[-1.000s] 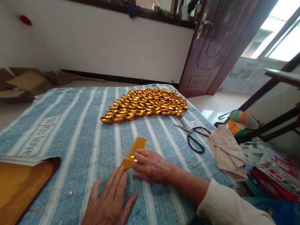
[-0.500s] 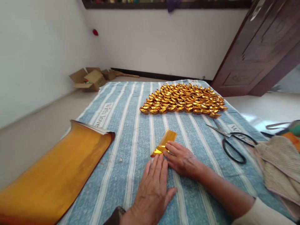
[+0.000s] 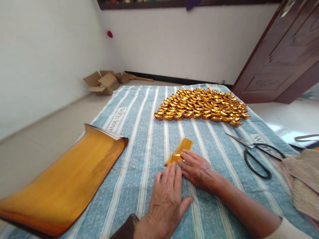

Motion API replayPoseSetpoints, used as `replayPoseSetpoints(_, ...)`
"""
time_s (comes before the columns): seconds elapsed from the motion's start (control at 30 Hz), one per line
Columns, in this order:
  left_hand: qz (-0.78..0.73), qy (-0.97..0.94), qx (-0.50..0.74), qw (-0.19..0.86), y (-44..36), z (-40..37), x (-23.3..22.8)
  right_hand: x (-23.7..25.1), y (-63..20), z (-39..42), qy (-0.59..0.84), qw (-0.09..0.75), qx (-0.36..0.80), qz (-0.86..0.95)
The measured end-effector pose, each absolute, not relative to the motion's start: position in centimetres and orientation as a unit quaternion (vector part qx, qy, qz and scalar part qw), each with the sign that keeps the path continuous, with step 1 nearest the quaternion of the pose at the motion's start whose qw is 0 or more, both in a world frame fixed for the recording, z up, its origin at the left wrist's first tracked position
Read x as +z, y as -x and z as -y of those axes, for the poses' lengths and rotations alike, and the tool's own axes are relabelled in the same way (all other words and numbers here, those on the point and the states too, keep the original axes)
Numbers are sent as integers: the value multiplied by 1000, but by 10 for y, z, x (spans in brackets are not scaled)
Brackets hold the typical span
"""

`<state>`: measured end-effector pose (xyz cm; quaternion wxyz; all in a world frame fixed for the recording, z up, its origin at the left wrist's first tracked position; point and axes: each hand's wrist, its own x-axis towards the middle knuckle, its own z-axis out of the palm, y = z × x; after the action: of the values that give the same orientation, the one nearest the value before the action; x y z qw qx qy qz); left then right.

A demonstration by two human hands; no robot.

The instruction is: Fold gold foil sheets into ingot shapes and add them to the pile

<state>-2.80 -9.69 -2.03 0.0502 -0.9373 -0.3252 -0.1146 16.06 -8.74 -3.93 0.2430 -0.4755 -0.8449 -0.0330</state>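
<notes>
A small folded piece of gold foil paper [image 3: 184, 144] lies at a slant on the blue striped cloth. My left hand [image 3: 167, 199] rests flat below it, fingers stretched out with their tips at the paper's near edge and the thumb apart. From the right, my right hand [image 3: 199, 169] reaches over the paper, its extended fingers lying on the lower right part and covering some of it. Beyond the hands sit many gold foil ingots [image 3: 196, 103], boat-shaped and packed in close rows.
Large sheets of gold foil paper [image 3: 64, 179] lie at the left, curling at their ends. Black-handled scissors [image 3: 258, 151] lie partly open at the right, beside a beige cloth [image 3: 302, 174]. An open cardboard box [image 3: 107, 84] stands on the floor behind the table.
The whole view has shifted slightly, so everything appears a little farther right. Both hands stay at the small foil paper, with hardly any movement against it.
</notes>
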Motion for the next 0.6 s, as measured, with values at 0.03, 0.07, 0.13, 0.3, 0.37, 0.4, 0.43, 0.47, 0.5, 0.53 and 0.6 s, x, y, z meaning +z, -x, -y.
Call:
replayPoseSetpoints(0.03,332,935,-114,48,28,97,-20,-40,-161,87,477,242,-34,844)
replayPoseSetpoints(0.07,338,933,-115,47,27,98,-20,-41,-161,88,477,242,-36,844)
replayPoseSetpoints(0.13,349,929,-117,48,26,99,-20,-42,-161,88,477,238,-41,845)
replayPoseSetpoints(0.3,356,924,-125,59,24,101,-22,-44,-161,89,479,243,-32,843)
replayPoseSetpoints(0.37,353,925,-124,65,23,102,-24,-44,-161,89,476,247,-37,843)
replayPoseSetpoints(0.4,351,926,-121,66,23,102,-25,-44,-161,89,474,248,-40,844)
replayPoseSetpoints(0.43,351,927,-116,65,24,102,-26,-43,-161,89,473,249,-41,844)
replayPoseSetpoints(0.47,353,927,-111,63,24,102,-26,-43,-161,89,474,249,-39,844)
replayPoseSetpoints(0.5,356,927,-107,60,24,102,-27,-43,-161,89,474,250,-37,843)
replayPoseSetpoints(0.53,358,926,-103,55,24,102,-27,-44,-161,89,474,252,-36,843)
replayPoseSetpoints(0.6,361,926,-100,45,24,101,-26,-44,-161,89,473,255,-42,842)
